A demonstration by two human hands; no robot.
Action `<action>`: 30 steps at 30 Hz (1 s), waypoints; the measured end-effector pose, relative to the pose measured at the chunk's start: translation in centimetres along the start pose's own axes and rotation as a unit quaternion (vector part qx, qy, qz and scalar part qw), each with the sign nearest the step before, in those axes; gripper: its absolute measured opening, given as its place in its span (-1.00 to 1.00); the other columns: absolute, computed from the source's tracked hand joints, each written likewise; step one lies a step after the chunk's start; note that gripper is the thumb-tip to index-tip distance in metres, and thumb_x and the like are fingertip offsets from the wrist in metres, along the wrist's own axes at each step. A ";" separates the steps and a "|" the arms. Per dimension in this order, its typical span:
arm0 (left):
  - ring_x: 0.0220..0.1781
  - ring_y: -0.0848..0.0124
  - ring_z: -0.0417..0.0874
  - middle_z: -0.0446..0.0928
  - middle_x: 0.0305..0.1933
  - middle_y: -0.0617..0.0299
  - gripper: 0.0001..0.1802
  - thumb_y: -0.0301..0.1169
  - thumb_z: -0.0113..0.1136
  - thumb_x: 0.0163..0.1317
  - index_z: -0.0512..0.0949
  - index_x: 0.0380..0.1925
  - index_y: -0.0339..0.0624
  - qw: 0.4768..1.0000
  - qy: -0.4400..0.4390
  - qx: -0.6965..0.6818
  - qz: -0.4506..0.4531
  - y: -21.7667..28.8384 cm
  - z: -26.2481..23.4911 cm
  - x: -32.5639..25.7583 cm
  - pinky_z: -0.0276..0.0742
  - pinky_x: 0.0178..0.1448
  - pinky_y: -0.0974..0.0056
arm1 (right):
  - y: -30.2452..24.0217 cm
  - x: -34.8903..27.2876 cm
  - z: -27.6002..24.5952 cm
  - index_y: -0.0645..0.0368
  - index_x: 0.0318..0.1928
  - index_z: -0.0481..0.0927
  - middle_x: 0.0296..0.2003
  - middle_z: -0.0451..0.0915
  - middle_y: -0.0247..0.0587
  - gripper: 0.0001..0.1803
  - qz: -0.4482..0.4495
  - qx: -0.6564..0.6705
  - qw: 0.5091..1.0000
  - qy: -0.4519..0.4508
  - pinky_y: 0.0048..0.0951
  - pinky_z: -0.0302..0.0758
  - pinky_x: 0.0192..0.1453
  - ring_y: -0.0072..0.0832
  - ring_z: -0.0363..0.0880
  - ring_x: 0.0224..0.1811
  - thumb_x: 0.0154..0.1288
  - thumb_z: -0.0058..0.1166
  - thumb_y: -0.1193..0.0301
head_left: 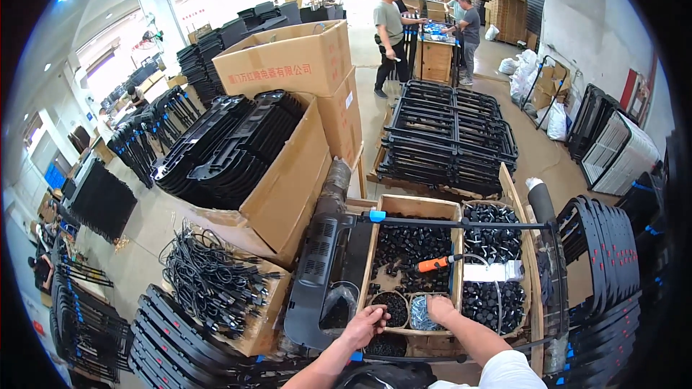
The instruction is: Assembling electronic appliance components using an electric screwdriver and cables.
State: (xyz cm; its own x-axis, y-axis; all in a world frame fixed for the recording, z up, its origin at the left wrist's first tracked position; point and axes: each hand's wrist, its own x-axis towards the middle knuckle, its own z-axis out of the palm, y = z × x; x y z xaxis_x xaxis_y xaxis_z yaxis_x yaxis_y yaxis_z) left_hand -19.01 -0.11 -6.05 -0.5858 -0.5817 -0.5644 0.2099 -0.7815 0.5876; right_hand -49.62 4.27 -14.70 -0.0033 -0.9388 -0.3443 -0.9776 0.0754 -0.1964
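Observation:
My left hand (365,326) is closed, its thumb and fingers pinched together beside a round tub of small black parts (393,308). Whatever lies between those fingers is too small to make out. My right hand (441,311) reaches down into a small tub of silver screws (424,317), its fingers curled and partly hidden. An orange power screwdriver (435,264) lies over black plastic fittings (411,246) in a wooden bin. Across the bins rests a black tubular frame (476,225) with blue tape, joined at left to a black plastic housing (315,266).
Left of the bench are a box of black cables (216,281) and a large carton (288,180) of stacked black housings. Black frames (450,137) are stacked ahead. Curved black parts stand at right (602,252) and lower left (169,338). Several people (393,29) stand around a far table.

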 end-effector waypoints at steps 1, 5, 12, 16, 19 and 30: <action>-0.18 0.45 0.60 0.64 -0.05 0.22 -0.67 -0.27 0.07 0.68 0.50 0.32 -0.10 1.000 -0.007 0.007 -0.007 0.2 -0.3 -0.1 0.56 -0.14 0.34 | 0.3 0.0 0.0 0.31 0.01 0.68 -0.08 0.74 0.29 -0.66 -0.007 0.001 1.000 -0.009 0.05 0.72 0.10 0.14 0.78 -0.02 0.41 -0.07 0.40; -0.28 0.50 0.59 0.57 -0.19 0.33 -0.68 -0.28 0.11 0.65 0.51 0.31 -0.04 0.999 -0.006 0.041 0.017 1.5 0.3 -1.2 0.49 -0.32 0.37 | 3.2 0.3 2.4 0.28 -0.21 0.72 -0.23 0.76 0.25 -0.75 -0.021 0.007 0.999 0.035 0.08 0.72 0.03 0.17 0.78 -0.16 0.18 0.07 0.43; -0.32 0.59 0.52 0.55 -0.24 0.38 -0.66 -0.36 0.12 0.64 0.55 0.33 -0.07 0.996 -0.018 0.087 0.000 2.7 0.0 0.6 0.48 -0.31 0.43 | 2.0 0.2 -2.6 0.28 -0.09 0.70 -0.30 0.76 0.17 -0.82 0.026 0.183 0.973 0.138 0.00 0.69 -0.15 0.03 0.80 -0.25 0.41 0.14 0.46; -0.31 0.58 0.54 0.55 -0.23 0.37 -0.66 -0.34 0.05 0.67 0.56 0.34 -0.07 0.995 -0.047 0.086 -0.003 2.3 0.4 0.5 0.50 -0.27 0.44 | -1.6 -2.5 -7.5 0.23 0.02 0.62 -0.43 0.51 -0.46 -0.80 0.124 0.544 0.829 -0.026 -0.56 0.41 -0.49 -0.67 0.51 -0.48 0.66 0.01 0.38; -0.31 0.59 0.53 0.54 -0.24 0.38 -0.68 -0.32 0.04 0.68 0.58 0.32 -0.03 0.996 -0.051 0.072 -0.021 1.9 0.9 0.9 0.47 -0.29 0.45 | -3.6 -3.9 -8.0 0.21 0.03 0.61 -0.45 0.52 -0.44 -0.82 0.108 0.585 0.804 -0.025 -0.56 0.43 -0.43 -0.67 0.52 -0.47 0.63 0.02 0.39; -0.21 0.62 0.52 0.61 -0.11 0.36 -0.69 -0.33 0.16 0.63 0.53 0.24 -0.20 0.984 -0.056 0.167 0.006 2.8 0.2 -0.2 0.48 -0.15 0.50 | -11.0 -3.1 -14.8 0.21 0.08 0.56 -0.12 0.72 0.05 -0.78 -0.115 0.298 0.948 0.016 -0.01 0.61 0.09 0.08 0.73 -0.02 0.53 0.02 0.42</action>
State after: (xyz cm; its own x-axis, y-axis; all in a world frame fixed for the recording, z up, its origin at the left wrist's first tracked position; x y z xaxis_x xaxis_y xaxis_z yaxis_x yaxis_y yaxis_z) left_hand -18.46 -2.07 -4.17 -0.6717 -0.5468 -0.4999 -0.0409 -0.6463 0.7619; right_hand -41.94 1.41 2.15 0.1801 -0.9626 -0.2026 -0.6614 0.0339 -0.7493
